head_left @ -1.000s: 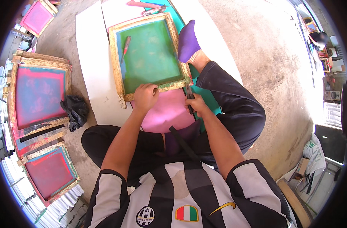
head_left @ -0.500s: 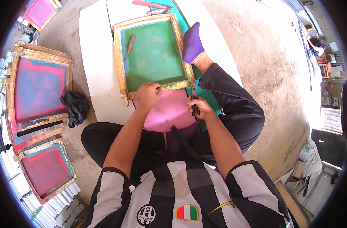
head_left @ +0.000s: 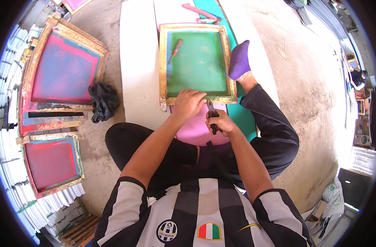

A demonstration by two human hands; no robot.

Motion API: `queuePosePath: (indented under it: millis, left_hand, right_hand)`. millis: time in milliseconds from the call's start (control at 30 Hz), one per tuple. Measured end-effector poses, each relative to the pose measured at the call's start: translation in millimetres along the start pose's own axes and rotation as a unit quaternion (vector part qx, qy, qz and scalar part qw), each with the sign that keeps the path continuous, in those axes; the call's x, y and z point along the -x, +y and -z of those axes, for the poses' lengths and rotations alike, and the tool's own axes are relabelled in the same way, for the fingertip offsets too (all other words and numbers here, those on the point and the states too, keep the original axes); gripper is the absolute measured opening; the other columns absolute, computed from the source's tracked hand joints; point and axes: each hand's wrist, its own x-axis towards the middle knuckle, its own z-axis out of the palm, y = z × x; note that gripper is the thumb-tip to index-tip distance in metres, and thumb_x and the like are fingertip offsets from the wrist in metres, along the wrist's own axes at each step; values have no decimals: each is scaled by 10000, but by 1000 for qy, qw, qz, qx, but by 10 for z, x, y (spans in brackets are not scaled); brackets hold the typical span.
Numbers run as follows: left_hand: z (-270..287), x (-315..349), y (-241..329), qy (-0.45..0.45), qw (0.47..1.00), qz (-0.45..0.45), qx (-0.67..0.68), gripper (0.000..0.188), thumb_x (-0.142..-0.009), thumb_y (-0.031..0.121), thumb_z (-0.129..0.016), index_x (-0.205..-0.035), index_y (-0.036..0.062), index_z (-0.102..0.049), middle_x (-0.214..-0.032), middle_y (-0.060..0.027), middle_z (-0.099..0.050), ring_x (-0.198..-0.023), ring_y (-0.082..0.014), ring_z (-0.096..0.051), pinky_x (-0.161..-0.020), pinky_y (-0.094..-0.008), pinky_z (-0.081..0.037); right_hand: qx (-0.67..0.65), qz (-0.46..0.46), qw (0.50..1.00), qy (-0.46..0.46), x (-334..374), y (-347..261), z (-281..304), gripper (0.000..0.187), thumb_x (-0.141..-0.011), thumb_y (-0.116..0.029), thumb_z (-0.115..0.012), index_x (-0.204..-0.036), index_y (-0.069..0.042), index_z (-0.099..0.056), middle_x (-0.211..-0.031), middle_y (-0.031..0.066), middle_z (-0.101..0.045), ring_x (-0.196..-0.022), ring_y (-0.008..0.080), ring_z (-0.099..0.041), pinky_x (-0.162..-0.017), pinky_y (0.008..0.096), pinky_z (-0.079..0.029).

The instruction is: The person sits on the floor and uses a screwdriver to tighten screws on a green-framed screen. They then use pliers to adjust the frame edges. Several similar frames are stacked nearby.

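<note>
A wooden screen-printing frame [head_left: 163, 61] with green mesh [head_left: 198, 66] lies in front of me. My left hand [head_left: 188, 103] is curled over its near bar, left of the middle; its thumb and fingertips point right and partly hide what they touch. My right hand [head_left: 221, 122] grips a pair of pliers [head_left: 212, 113] by the dark handles. Their jaws meet the near bar just right of my left fingertips. Whether the jaws hold anything is too small to tell. A screwdriver [head_left: 176, 50] with a red handle lies on the mesh at the upper left.
Pink sheet [head_left: 190, 127] lies under the frame's near side, on a white board [head_left: 138, 61]. Beyond the frame lie a pink-handled tool [head_left: 196, 10] and another hand tool [head_left: 208, 20]. At left stand more frames [head_left: 31, 82] and a black plastic bag [head_left: 103, 101]. My purple-socked foot [head_left: 239, 61] rests at right.
The pliers in my right hand have moved left along the near bar, from its right corner toward my left hand. My left fingers reach further right. The whole view has shifted.
</note>
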Motion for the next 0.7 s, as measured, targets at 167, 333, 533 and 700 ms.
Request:
queuePosePath:
  millis: [167, 333, 533, 700]
  left_hand:
    - [375, 201, -287, -36, 998, -6, -46, 107, -922, 186, -747, -950, 93, -791, -933, -78, -770, -930, -301, -717, -883, -463, -529]
    - [704, 390, -559, -45, 997, 9, -61, 88, -914, 178, -712, -887, 109, -759, -887, -84, -749, -896, -313, -713, -851, -475, -529]
    - [1178, 541, -997, -88, 992, 31, -82, 90, -926, 148, -716, -923, 75, -767, -911, -111, -755, -893, -341, -713, -832, -484, -541]
    - [1517, 661, -1289, -90, 986, 121, -71, 121, -924, 160, -733, -957, 57, -788, -919, -137, -752, -885, -383, -712, -800, -482, -559]
  right_hand:
    - [36, -14, 998, -47, -214, -28, -393, 225, -841, -65, -747, -1025, -39, -621, -759, 88, -650, -573, 192, -641, -491, 356, -512]
    - [78, -19, 994, -74, -419, -73, -772, 229, -854, -78, -745, -1046, -31, -628, -773, 90, -659, -591, 193, -659, -503, 357, -533]
    - [116, -30, 987, -111, -623, -259, -1318, 224, -914, -131, -748, -1077, -27, -635, -802, 100, -682, -649, 204, -700, -538, 371, -582]
    - [93, -82, 984, -131, -927, -361, -1742, 389, -1075, -295, -637, -1297, 6, -531, -988, 215, -729, -751, 294, -760, -627, 485, -628]
